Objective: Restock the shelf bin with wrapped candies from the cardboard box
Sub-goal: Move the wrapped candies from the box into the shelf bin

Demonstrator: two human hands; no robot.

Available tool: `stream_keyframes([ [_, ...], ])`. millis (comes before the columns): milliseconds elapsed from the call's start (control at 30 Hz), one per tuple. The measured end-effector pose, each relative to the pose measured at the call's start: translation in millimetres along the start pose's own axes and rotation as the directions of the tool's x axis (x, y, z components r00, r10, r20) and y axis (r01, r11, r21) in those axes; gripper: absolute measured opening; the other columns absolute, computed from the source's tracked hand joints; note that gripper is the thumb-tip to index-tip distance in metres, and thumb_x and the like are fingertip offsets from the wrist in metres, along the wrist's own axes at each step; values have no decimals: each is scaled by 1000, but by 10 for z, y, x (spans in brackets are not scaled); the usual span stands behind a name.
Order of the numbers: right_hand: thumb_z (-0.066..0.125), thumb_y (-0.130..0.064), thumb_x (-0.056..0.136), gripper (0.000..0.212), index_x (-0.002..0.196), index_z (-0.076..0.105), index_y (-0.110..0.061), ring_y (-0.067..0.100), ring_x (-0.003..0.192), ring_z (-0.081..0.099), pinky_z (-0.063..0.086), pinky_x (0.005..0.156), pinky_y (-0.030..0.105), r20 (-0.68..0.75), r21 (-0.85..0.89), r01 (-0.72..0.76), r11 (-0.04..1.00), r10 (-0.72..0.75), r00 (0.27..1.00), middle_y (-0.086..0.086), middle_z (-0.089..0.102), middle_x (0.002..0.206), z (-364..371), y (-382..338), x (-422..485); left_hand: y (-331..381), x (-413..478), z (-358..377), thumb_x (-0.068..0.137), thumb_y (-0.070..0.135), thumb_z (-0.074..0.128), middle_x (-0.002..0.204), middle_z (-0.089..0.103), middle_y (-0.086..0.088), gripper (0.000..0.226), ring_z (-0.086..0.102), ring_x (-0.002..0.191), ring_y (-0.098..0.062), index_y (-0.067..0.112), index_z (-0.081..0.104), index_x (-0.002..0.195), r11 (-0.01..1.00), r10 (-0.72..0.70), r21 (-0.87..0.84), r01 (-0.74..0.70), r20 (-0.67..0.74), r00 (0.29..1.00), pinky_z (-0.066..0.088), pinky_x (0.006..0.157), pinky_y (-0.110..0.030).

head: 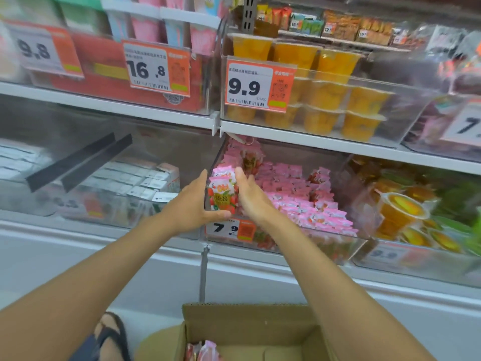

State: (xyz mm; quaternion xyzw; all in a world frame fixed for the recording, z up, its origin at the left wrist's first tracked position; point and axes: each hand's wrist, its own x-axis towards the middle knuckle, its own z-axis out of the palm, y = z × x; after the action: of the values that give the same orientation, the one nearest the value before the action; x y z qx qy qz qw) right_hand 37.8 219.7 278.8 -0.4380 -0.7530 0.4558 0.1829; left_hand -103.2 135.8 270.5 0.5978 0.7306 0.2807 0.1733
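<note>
A clear shelf bin (346,244) on the lower shelf holds several pink wrapped candies (307,201). At its front left corner I hold a stack of pink and red candy packets (223,194) between both hands. My left hand (194,204) cups the stack from the left and below, thumb under it. My right hand (250,194) presses flat against its right side, fingers straight. The cardboard box (250,332) stands open on the floor below, with a few pink candies (203,351) left in its near left corner.
A 7.9 price tag (229,230) hangs on the bin's front. Neighbouring clear bins hold white cartons (135,183) on the left and orange jelly cups (400,209) on the right. Above the bin runs a white shelf edge (312,139). A sandalled foot (112,334) stands beside the box.
</note>
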Motion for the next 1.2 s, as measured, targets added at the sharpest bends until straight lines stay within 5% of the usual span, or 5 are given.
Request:
stream_keyframes([
  [367, 58, -20, 93, 18, 109, 65, -13, 10, 79, 52, 46, 77, 28, -375, -274, 333, 902, -419, 827, -3, 55, 100, 199, 456, -801, -45, -891, 542, 87, 29, 70, 96, 57, 2, 37, 56, 87, -21, 20, 49, 117, 998, -25, 55, 42, -279, 960, 48, 73, -40],
  [500, 60, -18, 93, 23, 115, 64, -13, 14, 85, 55, 41, 77, 25, 18, -272, 120, 955, -119, 993, -1, 55, 103, 729, 1599, -1153, -562, -1276, 1366, 86, 31, 71, 87, 56, 7, 30, 57, 82, -18, 23, 52, 107, 980, -198, 7, 199, 115, 973, 42, 70, -31],
  [667, 70, -27, 87, 49, 133, 54, -17, 20, 117, 58, 47, 97, 31, 345, -383, -259, 887, 397, 851, 1, 60, 127, 1421, 3051, -1274, -1125, -1625, 1985, 88, 36, 68, 86, 56, 17, 22, 54, 78, -7, 28, 58, 106, 950, -305, 18, 311, 258, 917, 37, 66, -20],
  [900, 77, -63, 68, 116, 155, 17, -15, 27, 150, 5, 14, 122, 42, 276, -271, -493, 827, 557, 783, 5, 4, 163, 2436, 3652, -836, -1507, -1789, 2130, 80, 1, 75, 95, 53, 0, 41, 57, 78, -18, 19, 60, 114, 905, -388, -34, 424, 342, 856, 52, 75, -29],
  [1200, 73, -75, 46, 106, 130, 49, -16, 25, 129, 45, 43, 105, 40, 205, -233, -565, 791, 608, 767, 6, 53, 133, 2589, 3819, -619, -1607, -1796, 2206, 79, -14, 67, 90, 39, 17, 45, 48, 72, -8, 23, 54, 102, 911, -388, 2, 413, 350, 853, 43, 66, -5],
])
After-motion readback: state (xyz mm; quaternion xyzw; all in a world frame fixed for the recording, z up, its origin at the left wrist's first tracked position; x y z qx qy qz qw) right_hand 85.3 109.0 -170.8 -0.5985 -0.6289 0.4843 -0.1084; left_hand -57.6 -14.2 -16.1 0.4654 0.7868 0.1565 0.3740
